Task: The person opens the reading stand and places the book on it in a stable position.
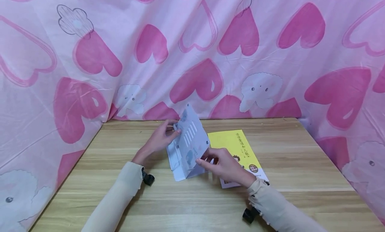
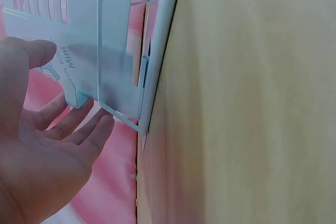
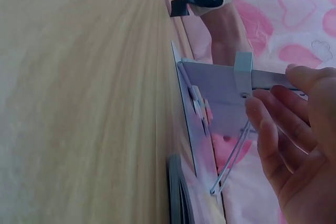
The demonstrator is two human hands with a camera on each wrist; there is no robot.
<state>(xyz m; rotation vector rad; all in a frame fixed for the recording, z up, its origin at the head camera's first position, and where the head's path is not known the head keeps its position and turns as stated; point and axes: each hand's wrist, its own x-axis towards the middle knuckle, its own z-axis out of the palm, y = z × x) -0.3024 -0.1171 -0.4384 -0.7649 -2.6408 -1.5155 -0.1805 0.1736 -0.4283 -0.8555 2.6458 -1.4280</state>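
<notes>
A pale blue folding book stand (image 1: 194, 140) stands on the table, its slotted panel tilted up from a flat base (image 1: 179, 174). My left hand (image 1: 157, 140) holds the panel's left edge, thumb on the printed face. In the left wrist view, a thin wire bar (image 2: 100, 40) runs in front of the panel beside the fingers. Near the lower right corner, my right hand (image 1: 225, 163) pinches the panel's edge between thumb and fingers. The right wrist view shows the stand side-on, with a wire brace (image 3: 231, 156) slanting between panel and base.
A yellow book (image 1: 224, 138) lies flat just right of the stand, partly covered by my right hand. The wooden table (image 1: 300, 178) ends at a pink heart-patterned cloth (image 1: 192, 51) at the back and sides.
</notes>
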